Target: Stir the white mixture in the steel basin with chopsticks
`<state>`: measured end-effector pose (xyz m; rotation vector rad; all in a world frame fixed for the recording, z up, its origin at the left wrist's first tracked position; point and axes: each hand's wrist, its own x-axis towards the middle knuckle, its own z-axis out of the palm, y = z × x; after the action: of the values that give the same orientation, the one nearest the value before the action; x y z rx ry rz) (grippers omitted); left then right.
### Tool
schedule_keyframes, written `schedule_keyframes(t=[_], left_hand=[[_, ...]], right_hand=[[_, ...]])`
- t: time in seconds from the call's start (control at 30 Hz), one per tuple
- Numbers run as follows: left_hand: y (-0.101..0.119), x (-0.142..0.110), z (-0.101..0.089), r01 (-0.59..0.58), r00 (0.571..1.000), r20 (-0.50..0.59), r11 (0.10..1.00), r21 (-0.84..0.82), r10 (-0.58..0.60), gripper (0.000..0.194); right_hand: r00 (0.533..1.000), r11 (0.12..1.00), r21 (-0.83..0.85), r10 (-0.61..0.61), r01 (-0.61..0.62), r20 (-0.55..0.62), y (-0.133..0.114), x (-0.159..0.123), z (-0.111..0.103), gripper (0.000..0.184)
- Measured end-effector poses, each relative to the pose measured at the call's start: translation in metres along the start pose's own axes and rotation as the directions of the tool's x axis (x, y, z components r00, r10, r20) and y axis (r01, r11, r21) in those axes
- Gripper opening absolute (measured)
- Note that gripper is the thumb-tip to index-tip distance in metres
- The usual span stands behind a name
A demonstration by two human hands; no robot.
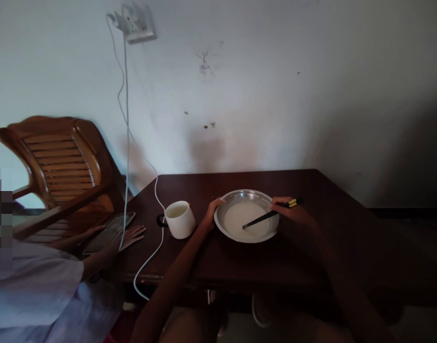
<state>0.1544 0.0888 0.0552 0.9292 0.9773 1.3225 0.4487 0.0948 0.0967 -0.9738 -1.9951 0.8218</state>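
Note:
A shallow metal bowl [225, 202] with pale white liquid stands on the dark wooden table [311, 228]. My left hand [212, 213] grips the bowl's left rim, fingers curled on the edge. My right hand [288, 209] is at the bowl's right rim and is closed on a pair of black chopsticks [263, 218] with yellow ends. Their tips dip into the liquid near the bowl's middle.
A white mug [181, 220] stands just left of the bowl. Another person in a pale shirt sits at the left, a hand [131, 236] on a phone [109, 232] at the table's corner. A white cable [154, 190] runs from a wall socket [138, 25]. A wooden chair [61, 162] stands left.

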Motion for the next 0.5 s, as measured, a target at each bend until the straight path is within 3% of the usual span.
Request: schedule_keyframes(t=[0.17, 0.27, 0.37, 0.5], left_hand=[[0.001, -0.001, 0.0, 0.011, 1.0, 0.0, 1.0, -0.002, -0.011, 0.031], [0.0, -0.001, 0.0, 0.003, 1.0, -0.003, 1.0, 0.009, -0.003, 0.031], [-0.001, 0.0, -0.002, 0.012, 1.0, -0.004, 1.0, -0.006, -0.012, 0.033], [-0.003, 0.003, -0.003, 0.008, 1.0, 0.004, 1.0, -0.018, -0.008, 0.036]], right_hand=[[0.973, 0.995, -0.092, 0.001, -0.023, -0.229, 0.001, 0.001, -0.001, 0.034], [0.993, 0.998, -0.009, 0.054, -0.055, -0.106, 0.002, 0.0, -0.007, 0.039], [1.0, 1.0, -0.003, -0.002, 0.002, 0.014, -0.001, 0.0, -0.002, 0.039], [0.987, 0.997, -0.075, -0.01, -0.003, -0.161, -0.002, 0.002, 0.004, 0.035]])
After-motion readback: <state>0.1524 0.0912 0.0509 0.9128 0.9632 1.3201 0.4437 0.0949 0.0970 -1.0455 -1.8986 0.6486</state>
